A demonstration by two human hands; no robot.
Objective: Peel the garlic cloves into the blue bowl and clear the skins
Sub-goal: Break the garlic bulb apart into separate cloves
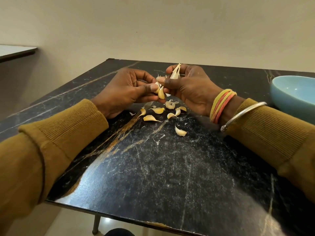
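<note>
1. Fingers (150, 87) of the left hand (122, 93) pinched a clove (161, 94), long axis near upright; the right hand (190, 90) pinched its upper end.
2. Bowl (288, 99) sat well right, nearer the right hand; more cloves (157, 110) lay on the bench (153, 167).

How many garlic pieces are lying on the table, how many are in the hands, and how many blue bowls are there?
Loose garlic pieces on the table: 7
Held garlic pieces, one in the left hand, one in the right hand: 2
Blue bowls: 1
Total: 10
</note>
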